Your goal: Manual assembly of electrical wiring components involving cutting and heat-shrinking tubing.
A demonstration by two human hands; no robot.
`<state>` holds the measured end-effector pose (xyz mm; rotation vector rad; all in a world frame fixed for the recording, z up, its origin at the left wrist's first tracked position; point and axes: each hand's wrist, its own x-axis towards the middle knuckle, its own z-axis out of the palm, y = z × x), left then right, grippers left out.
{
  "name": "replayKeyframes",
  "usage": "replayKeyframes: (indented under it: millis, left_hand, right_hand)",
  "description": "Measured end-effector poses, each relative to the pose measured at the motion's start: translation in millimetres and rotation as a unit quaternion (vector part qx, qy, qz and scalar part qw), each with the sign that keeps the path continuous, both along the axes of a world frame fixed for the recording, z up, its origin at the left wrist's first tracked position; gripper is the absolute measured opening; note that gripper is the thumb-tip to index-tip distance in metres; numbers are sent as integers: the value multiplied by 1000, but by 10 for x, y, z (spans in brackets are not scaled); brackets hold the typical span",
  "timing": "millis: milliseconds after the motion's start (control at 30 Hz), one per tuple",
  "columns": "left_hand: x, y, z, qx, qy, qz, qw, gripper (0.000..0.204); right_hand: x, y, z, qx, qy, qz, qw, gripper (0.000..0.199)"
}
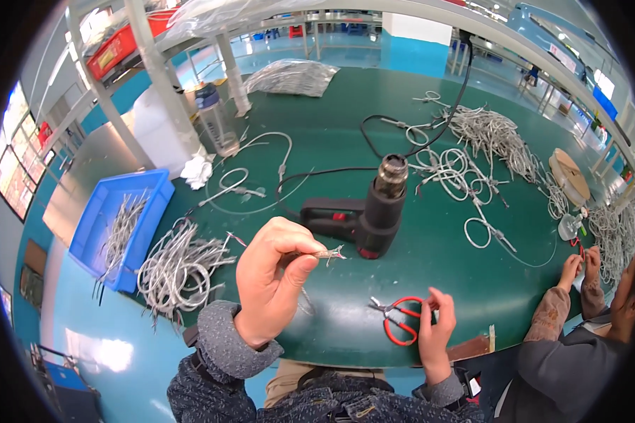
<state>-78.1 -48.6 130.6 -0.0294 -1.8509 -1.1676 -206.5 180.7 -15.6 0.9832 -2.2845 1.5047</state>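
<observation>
My left hand [267, 278] is raised over the bench with thumb and forefinger pinching a thin grey cable [326, 254]. The cable's end is frayed into fine loose wires, and part of its length hangs behind the hand. Lower to the right, my right hand [437, 328] grips small red-handled scissors [400, 336] by one loop. Their short metal blades point left, away from the cable. Just beyond my left hand, a black heat gun [379, 222] stands on the bench with its metal nozzle upward.
On the green bench [331, 113], a bundle of grey cables [183, 268] lies beside a blue tray [159, 201]. More cables [490, 137] are heaped at the right, near a wooden spool [569, 176]. A bottle [217, 123] stands at back left. A co-worker's hands [578, 266] work at the right.
</observation>
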Motion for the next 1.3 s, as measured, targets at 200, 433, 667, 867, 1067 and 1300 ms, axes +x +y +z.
replayKeyframes:
  millis: [200, 433, 667, 867, 1067, 1300]
  left_hand:
    - [238, 126, -105, 38, 22, -23, 999, 11]
    - [719, 261, -149, 61, 39, 25, 997, 8]
    - [1465, 180, -156, -46, -45, 339, 939, 7]
    - [1623, -1331, -219, -228, -207, 435, 846, 8]
    - [1786, -2304, -1126, -247, -307, 391, 832, 15]
    - [1695, -1742, -636, -274, -290, 391, 829, 24]
  right_hand:
    - [7, 19, 0, -4, 29, -9, 1000, 29]
    - [118, -58, -45, -6, 35, -1, 999, 28]
    - [33, 45, -130, -39, -30, -31, 998, 29]
    - [0, 31, -139, -51, -6, -33, 998, 28]
    - [15, -32, -103, -28, 19, -45, 998, 27]
    - [13, 113, -7, 42, 26, -34, 998, 26]
